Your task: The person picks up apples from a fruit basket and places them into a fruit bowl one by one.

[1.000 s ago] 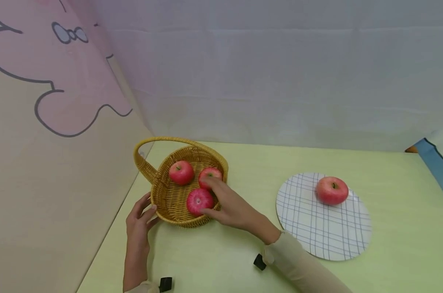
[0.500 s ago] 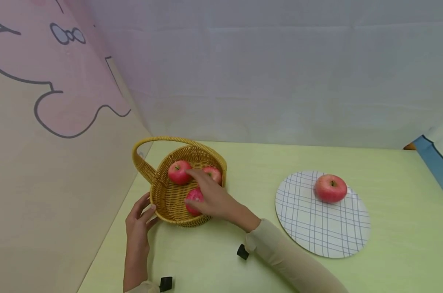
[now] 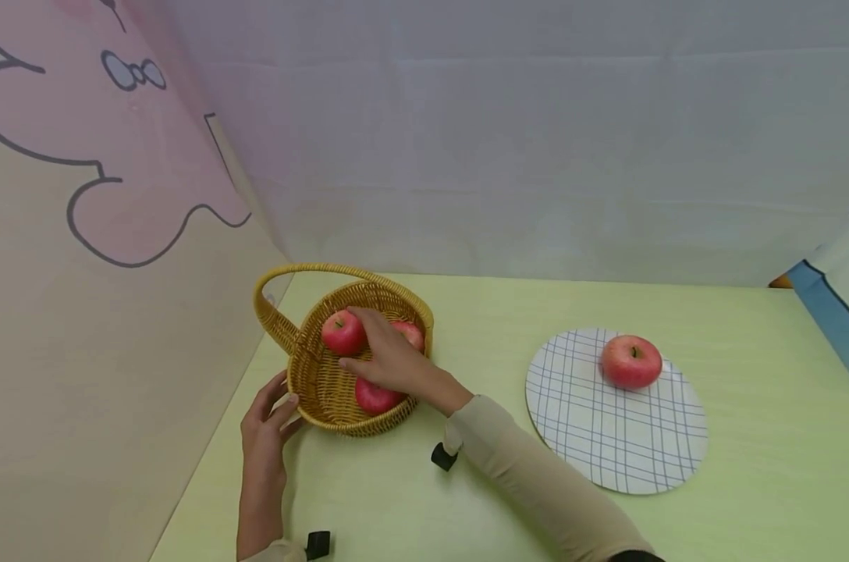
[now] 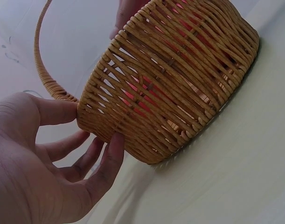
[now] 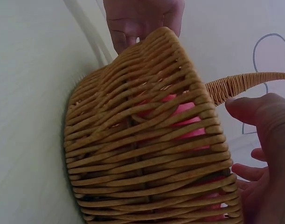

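A yellow-brown wicker basket (image 3: 326,390) with a tall handle holds three red apples. In the head view, my left hand (image 3: 264,429) grips its near-left side; the left wrist view shows a digit at the rim (image 4: 81,105) and bent fingers against the woven wall. My right hand (image 3: 392,355) reaches over the basket with thumb and fingers spread. Its fingertips are at the right edge of the far-left apple (image 3: 343,332), while its thumb stands apart from it. Partly hidden by that hand are the right apple (image 3: 410,334) and the near apple (image 3: 378,398).
A round white board with blue checked lines (image 3: 607,429) lies to the right on the pale green table (image 3: 467,328). Another red apple (image 3: 631,362) sits on its far part. Walls (image 3: 502,172) border the table behind and at the left.
My right hand has moved left across the basket, from above the right and near apples to the far-left one. The left hand and basket stay in place.
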A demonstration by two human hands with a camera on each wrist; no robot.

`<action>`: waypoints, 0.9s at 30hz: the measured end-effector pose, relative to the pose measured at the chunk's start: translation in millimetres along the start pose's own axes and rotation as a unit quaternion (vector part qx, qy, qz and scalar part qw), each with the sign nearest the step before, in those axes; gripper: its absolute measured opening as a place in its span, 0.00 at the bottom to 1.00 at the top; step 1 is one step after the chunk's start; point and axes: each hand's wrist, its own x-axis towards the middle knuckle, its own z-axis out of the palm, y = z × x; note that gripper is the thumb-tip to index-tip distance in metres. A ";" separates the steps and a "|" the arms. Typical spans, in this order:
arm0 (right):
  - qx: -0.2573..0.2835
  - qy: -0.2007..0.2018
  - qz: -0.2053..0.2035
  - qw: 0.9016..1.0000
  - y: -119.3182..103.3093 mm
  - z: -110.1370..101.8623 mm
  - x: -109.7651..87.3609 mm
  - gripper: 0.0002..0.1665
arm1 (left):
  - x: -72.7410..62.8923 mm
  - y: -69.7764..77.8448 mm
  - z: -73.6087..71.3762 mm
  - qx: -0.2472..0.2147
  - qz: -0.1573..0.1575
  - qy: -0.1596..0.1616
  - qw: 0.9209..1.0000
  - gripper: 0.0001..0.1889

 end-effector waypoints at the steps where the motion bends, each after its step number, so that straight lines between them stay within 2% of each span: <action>1: -0.002 -0.001 0.004 1.000 -0.1 0.4 1.9 0.49 | 0.0 -0.2 -0.2 -0.001 0.001 0.000 1.000 0.26; 10: -0.035 -0.015 0.042 0.998 -2.0 3.1 16.3 0.51 | -0.4 -2.6 -1.5 -0.011 0.005 -0.002 1.000 0.27; 21: -0.084 -0.023 0.066 0.994 1.5 3.5 39.3 0.51 | 2.2 -0.4 -0.2 -0.009 0.000 -0.003 1.000 0.26; 24: -0.123 -0.033 0.072 0.989 2.0 5.8 43.2 0.53 | 2.5 -0.4 -0.1 -0.010 0.002 -0.003 1.000 0.26; 27: -0.178 -0.051 0.073 0.980 -1.3 7.7 46.8 0.55 | 1.9 -1.2 -0.4 -0.011 0.006 -0.001 1.000 0.26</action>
